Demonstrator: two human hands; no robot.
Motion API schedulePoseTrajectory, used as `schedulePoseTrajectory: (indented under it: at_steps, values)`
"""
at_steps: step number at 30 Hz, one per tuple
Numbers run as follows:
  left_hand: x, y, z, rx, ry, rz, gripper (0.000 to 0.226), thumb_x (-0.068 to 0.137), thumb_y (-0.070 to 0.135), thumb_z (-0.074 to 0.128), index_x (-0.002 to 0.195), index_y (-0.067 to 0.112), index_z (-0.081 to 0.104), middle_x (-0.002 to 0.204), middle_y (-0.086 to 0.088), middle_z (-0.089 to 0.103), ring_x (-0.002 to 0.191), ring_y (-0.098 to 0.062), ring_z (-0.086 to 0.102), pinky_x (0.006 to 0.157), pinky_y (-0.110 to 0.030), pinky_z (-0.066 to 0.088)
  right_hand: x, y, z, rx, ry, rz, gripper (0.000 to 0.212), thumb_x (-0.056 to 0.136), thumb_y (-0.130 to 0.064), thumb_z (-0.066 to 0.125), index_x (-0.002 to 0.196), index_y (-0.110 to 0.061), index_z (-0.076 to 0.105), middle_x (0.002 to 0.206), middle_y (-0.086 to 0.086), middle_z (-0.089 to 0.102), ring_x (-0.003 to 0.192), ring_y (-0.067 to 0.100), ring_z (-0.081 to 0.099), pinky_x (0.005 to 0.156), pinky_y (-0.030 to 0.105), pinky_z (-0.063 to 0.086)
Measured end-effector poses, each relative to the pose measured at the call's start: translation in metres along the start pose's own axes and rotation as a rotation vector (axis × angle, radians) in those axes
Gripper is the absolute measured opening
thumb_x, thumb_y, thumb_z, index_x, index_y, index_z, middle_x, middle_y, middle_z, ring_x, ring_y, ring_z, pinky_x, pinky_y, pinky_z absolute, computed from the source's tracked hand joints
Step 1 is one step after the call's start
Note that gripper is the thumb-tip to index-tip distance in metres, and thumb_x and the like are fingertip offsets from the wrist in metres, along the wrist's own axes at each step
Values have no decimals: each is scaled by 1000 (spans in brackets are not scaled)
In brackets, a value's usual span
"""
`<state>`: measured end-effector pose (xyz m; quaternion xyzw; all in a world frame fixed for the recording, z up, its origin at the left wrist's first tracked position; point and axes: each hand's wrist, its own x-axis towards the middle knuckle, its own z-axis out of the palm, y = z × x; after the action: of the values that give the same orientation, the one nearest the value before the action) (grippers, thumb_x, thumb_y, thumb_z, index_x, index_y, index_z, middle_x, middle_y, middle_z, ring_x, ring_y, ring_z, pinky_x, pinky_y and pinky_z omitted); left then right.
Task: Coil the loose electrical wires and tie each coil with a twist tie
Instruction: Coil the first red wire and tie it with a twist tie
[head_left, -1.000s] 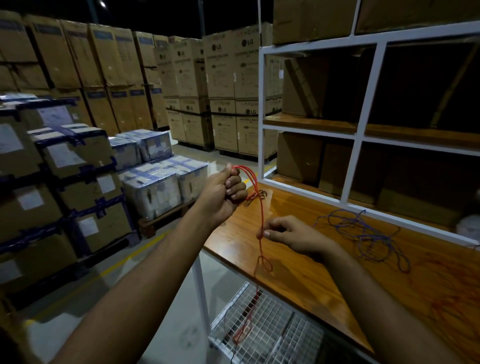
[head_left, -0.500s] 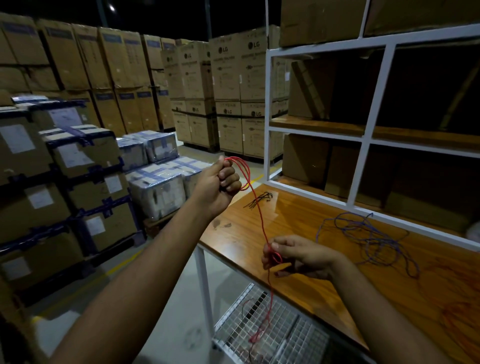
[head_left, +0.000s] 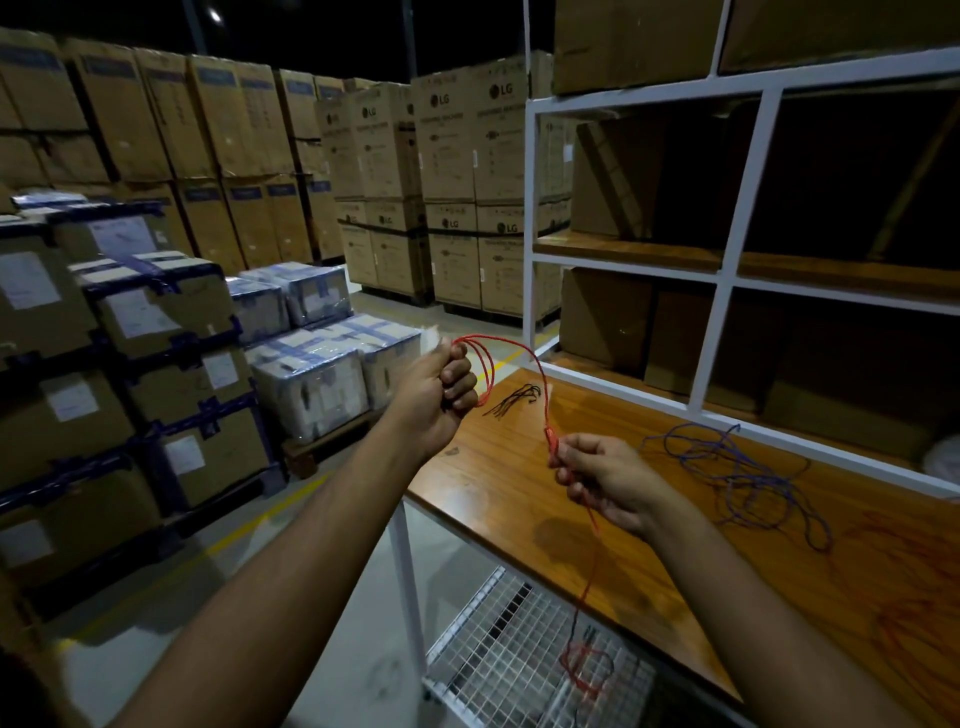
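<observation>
My left hand (head_left: 441, 387) is raised over the table's left end, its fingers curled round a few loops of red wire (head_left: 535, 371). The wire arcs from that fist down to my right hand (head_left: 605, 478), which pinches it above the wooden tabletop (head_left: 519, 499). Below my right hand the red wire's tail hangs past the table edge onto a wire-mesh shelf (head_left: 498, 660). A small bunch of black twist ties (head_left: 511, 401) lies on the table between my hands. A loose blue wire (head_left: 748, 467) sprawls to the right.
More loose red wire (head_left: 904, 582) lies faintly on the table's right part. A white-framed shelf rack (head_left: 722, 291) with cardboard boxes rises behind the table. Stacked cartons (head_left: 452, 208) and wrapped pallets (head_left: 306, 358) fill the warehouse floor to the left.
My right hand has slid along the red wire, first down toward me, now back up and to the right. My left hand keeps its loops and has stayed raised.
</observation>
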<state>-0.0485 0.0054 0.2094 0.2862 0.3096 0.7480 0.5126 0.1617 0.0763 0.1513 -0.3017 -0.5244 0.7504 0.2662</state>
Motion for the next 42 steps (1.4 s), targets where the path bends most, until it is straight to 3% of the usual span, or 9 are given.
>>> schedulePoseTrajectory:
  at_steps: [6,10,16,20,25,30,34,37,42]
  values:
    - [-6,-5,-2,44,-41,-77,35,108,29,32,78,16,43,47,9,31,39,-5,23,37,-18,23,-7,-8,-1,310,-205,-35,22,99,-11,46,113,-2,60,85,9,62,74,17,57,70,33,54]
    - [-16,-10,1,65,-75,-182,36,107,31,34,75,15,43,46,8,29,38,-4,23,36,-16,21,-4,-26,-11,341,-85,-75,15,98,-15,50,102,-5,60,76,4,58,65,12,53,70,31,53]
    - [-27,-13,10,100,-147,-195,36,108,29,34,78,13,45,49,6,33,39,-5,25,38,-17,24,-14,-43,8,-308,-69,-120,55,86,-48,61,130,-15,57,105,5,61,60,9,44,50,21,34]
    - [-28,-16,13,89,-171,-205,34,108,27,33,80,12,47,51,6,33,40,-5,27,39,-17,25,-12,-40,36,-669,12,-402,28,100,-40,51,119,-23,60,90,-7,59,61,-1,48,50,13,36]
    - [-29,-15,6,6,-219,-291,35,107,28,32,80,12,48,49,8,33,39,-5,27,39,-18,24,-11,-46,39,-720,53,-491,23,102,-34,49,116,-19,60,100,-3,62,88,5,58,71,18,43]
    - [-30,-16,2,-60,-268,-350,33,105,28,34,80,12,49,49,8,34,39,-5,30,39,-18,28,-12,-58,41,-502,13,-441,17,101,-23,54,104,-14,69,81,1,62,45,1,45,42,15,31]
    - [-34,-16,4,-8,-281,-352,29,103,27,37,81,12,48,51,8,37,41,-5,33,41,-19,28,-14,-66,45,-467,97,-478,13,95,-8,62,100,-6,73,81,2,67,61,-3,62,55,11,45]
    - [-35,-16,4,34,-286,-373,31,104,27,36,81,12,49,52,6,37,41,-7,34,42,-20,30,-13,-71,42,-594,129,-471,11,89,-7,69,87,-15,77,84,-1,72,85,9,65,71,24,46]
    - [-33,-17,4,40,-234,-421,36,105,26,33,77,12,51,52,5,36,42,-9,32,40,-22,31,-12,-80,45,-975,164,-546,15,84,-20,76,77,-33,74,75,-14,70,75,-3,61,64,22,40]
